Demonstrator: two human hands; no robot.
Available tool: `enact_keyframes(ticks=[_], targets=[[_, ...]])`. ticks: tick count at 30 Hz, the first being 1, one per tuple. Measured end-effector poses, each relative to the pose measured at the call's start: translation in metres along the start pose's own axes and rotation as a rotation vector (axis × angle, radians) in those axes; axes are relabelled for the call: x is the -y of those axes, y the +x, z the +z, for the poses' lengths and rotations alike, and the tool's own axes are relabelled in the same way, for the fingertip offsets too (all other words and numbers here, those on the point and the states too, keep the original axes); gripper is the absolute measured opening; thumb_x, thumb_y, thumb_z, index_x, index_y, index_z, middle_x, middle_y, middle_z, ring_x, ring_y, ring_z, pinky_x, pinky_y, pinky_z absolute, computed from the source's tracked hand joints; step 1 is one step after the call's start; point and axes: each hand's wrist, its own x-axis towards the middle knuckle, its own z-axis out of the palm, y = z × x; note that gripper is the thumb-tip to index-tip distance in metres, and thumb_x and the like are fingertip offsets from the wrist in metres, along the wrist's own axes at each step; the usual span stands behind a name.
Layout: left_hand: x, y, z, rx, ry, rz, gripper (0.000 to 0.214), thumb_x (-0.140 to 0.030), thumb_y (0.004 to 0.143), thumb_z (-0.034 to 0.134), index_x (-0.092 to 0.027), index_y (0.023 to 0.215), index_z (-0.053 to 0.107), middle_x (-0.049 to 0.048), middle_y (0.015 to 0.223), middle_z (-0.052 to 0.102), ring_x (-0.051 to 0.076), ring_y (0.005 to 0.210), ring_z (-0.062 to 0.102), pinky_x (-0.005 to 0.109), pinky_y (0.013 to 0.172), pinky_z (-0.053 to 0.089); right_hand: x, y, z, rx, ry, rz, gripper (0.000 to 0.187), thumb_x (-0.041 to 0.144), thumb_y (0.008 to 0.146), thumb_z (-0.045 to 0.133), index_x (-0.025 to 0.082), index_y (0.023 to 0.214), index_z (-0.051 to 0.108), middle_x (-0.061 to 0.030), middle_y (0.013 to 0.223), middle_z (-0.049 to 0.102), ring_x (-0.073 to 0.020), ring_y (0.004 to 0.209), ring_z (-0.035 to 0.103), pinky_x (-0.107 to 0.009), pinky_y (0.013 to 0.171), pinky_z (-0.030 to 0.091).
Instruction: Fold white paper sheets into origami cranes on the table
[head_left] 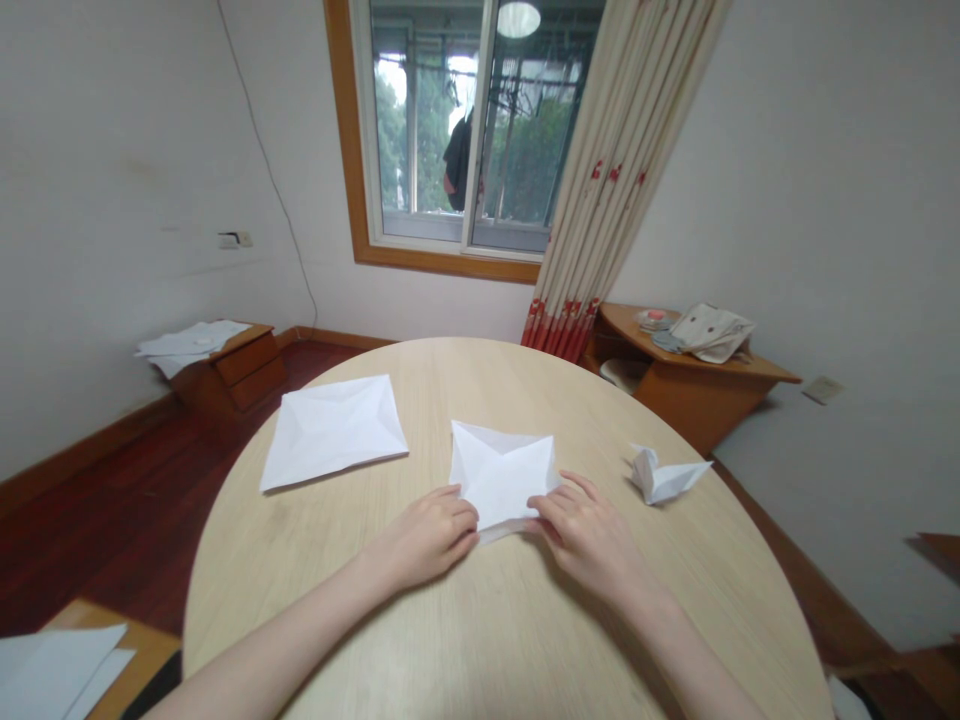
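A white sheet of paper with folded, creased edges lies on the round wooden table in front of me. Its near left corner is gripped by my left hand, fingers curled over the edge. On the opposite side, my right hand pinches the near right corner between thumb and fingers. The near edge of the paper is lifted slightly, showing a second layer beneath. Farther left rests a larger creased stack of white paper. To the right of my hands sits a folded white paper crane.
The round table has a curved rim on all sides. Beyond it stand a small drawer cabinet at left and a corner shelf with a cloth bag at right. More white paper lies at the lower left.
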Motion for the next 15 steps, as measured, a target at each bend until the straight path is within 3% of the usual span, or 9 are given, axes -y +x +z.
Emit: enact_keyframes(ticks=[4, 8, 15], targets=[[0.001, 0.0, 0.002, 0.007, -0.053, 0.012, 0.008, -0.016, 0.089, 0.055, -0.018, 0.095, 0.06, 0.0034, 0.099, 0.068, 0.017, 0.096, 0.063, 0.035, 0.108, 0.035, 0.0, 0.001, 0.0, -0.146, -0.096, -0.009, 0.015, 0.021, 0.089, 0.05, 0.022, 0.084, 0.065, -0.0048, 0.079, 0.07, -0.0222, 0.086, 0.06, -0.046, 0.106, 0.026], [0.0, 0.0, 0.003, 0.026, -0.093, 0.025, 0.019, -0.016, 0.087, 0.057, -0.018, 0.106, 0.055, 0.0055, 0.109, 0.066, 0.019, 0.106, 0.06, 0.037, 0.11, 0.033, 0.001, 0.004, 0.004, -0.331, -0.164, -0.03, 0.016, 0.019, 0.088, 0.053, 0.021, 0.076, 0.063, -0.0015, 0.072, 0.068, -0.022, 0.088, 0.059, -0.047, 0.11, 0.018], [-0.003, 0.0, 0.002, 0.026, -0.027, 0.036, 0.02, -0.013, 0.09, 0.05, -0.021, 0.108, 0.049, 0.0034, 0.108, 0.064, 0.017, 0.107, 0.059, 0.043, 0.113, 0.025, 0.007, 0.007, 0.023, -0.445, -0.196, 0.006, 0.016, 0.022, 0.091, 0.049, 0.02, 0.086, 0.065, -0.0032, 0.083, 0.069, -0.0227, 0.103, 0.055, -0.048, 0.109, 0.011]])
